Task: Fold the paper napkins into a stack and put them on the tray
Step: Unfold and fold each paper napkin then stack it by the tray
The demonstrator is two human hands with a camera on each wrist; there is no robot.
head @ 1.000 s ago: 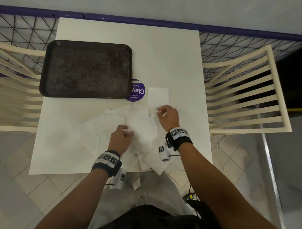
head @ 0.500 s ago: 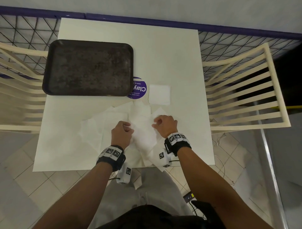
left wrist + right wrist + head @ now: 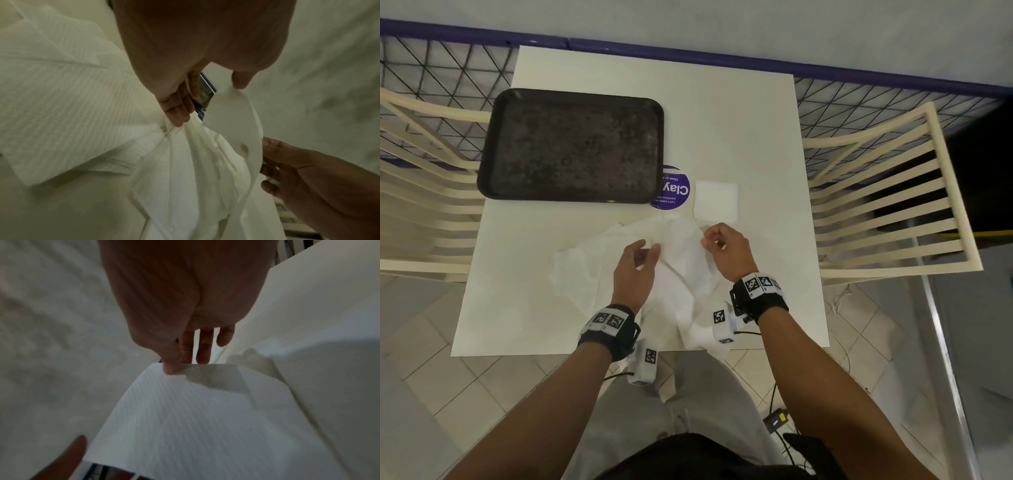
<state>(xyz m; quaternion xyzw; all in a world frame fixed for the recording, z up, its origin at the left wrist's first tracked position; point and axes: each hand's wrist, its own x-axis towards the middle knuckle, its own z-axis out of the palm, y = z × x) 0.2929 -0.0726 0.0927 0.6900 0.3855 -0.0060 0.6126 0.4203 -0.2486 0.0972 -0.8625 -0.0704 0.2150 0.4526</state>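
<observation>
An unfolded white napkin [image 3: 681, 250] is lifted between both hands above a loose pile of napkins [image 3: 585, 270] on the white table [image 3: 722, 120]. My left hand [image 3: 650, 248] pinches its left corner, and my right hand [image 3: 710, 236] pinches its right corner. In the left wrist view the left fingers [image 3: 174, 112] grip the napkin [image 3: 205, 162]. The right wrist view shows thumb and fingers [image 3: 174, 363] pinching the napkin's edge [image 3: 185, 418]. One folded square napkin [image 3: 716, 200] lies just beyond. The dark tray [image 3: 571, 147] sits bare at the far left.
A purple round sticker [image 3: 674, 190] lies beside the tray. Cream slatted chairs stand on the left [image 3: 421, 192] and the right [image 3: 887, 198] of the table. A mesh fence [image 3: 448, 68] runs behind. Some napkins hang over the near table edge [image 3: 715, 342].
Both hands drew back toward me, then moved forward and apart, raising the napkin by its corners. The folded square napkin now lies uncovered beyond the right hand.
</observation>
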